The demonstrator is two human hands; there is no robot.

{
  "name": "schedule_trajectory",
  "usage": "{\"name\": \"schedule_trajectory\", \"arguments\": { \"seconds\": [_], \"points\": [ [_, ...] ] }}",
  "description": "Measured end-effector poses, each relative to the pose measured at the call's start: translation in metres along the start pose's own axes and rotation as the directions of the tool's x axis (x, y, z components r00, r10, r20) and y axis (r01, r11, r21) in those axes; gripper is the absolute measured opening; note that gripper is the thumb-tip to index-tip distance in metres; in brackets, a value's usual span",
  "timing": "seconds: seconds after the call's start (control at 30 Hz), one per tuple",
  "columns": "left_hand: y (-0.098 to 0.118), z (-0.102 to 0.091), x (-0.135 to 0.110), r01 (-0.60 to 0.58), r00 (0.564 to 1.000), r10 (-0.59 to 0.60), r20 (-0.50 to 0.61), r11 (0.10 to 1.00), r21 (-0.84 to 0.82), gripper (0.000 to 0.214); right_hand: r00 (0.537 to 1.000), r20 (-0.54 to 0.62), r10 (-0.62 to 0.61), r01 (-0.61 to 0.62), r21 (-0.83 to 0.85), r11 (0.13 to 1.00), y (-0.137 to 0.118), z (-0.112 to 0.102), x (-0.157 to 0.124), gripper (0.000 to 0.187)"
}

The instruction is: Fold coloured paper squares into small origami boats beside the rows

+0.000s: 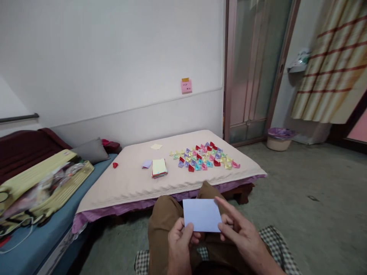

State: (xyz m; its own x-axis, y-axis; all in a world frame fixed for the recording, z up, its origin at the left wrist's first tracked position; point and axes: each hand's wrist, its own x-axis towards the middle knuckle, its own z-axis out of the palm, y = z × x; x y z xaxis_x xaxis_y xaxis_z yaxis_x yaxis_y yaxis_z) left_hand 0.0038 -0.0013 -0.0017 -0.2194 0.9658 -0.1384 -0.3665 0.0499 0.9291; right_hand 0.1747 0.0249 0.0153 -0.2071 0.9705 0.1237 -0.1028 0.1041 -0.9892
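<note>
A plain lavender sheet of paper is held up over my lap, its face toward me. My left hand pinches its lower left corner between thumb and fingers. At the lower right corner my right hand grips it with the thumb in front, the index finger stretched along the right edge to the top corner. On the low table ahead lie a stack of coloured paper, a lavender piece of paper beside it, and many small folded paper boats in several colours.
A pale yellow paper and a red folded piece lie apart on the cloth-covered table. Left stands a sofa with an open yellow suitcase. A lined bin is on the floor at right.
</note>
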Motion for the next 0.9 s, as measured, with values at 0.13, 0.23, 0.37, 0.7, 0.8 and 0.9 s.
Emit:
{"name": "schedule_trajectory", "arguments": {
  "seconds": [0.13,0.23,0.37,0.7,0.8,0.9],
  "points": [
    [0.008,0.002,-0.002,0.012,1.0,-0.012,-0.003,0.999,-0.052,0.022,0.982,0.184,0.049,-0.059,0.049,0.997,0.001,-0.007,-0.001,0.035],
    [0.011,0.002,-0.003,0.01,1.0,-0.009,0.018,0.998,-0.06,0.019,0.967,0.254,0.038,-0.042,0.012,0.999,-0.001,-0.011,0.001,0.026],
    [0.012,0.001,-0.003,0.005,0.999,-0.003,0.047,0.999,-0.046,0.017,0.971,0.236,0.04,-0.026,-0.065,0.998,-0.007,-0.011,0.004,0.016],
    [0.004,0.007,-0.006,0.001,0.995,-0.012,0.1,0.993,0.114,0.026,0.987,0.159,0.026,-0.028,0.007,1.0,-0.001,-0.005,0.006,0.016],
    [0.006,0.011,-0.008,0.001,0.991,-0.025,0.128,0.983,0.183,0.028,0.989,0.151,-0.003,0.002,0.006,1.0,0.0,-0.004,0.006,0.02],
    [0.01,0.013,-0.01,-0.022,0.988,-0.012,0.153,0.975,0.221,0.027,0.996,0.084,0.025,-0.026,0.006,1.0,0.004,-0.001,0.007,0.025]
  ]
}}
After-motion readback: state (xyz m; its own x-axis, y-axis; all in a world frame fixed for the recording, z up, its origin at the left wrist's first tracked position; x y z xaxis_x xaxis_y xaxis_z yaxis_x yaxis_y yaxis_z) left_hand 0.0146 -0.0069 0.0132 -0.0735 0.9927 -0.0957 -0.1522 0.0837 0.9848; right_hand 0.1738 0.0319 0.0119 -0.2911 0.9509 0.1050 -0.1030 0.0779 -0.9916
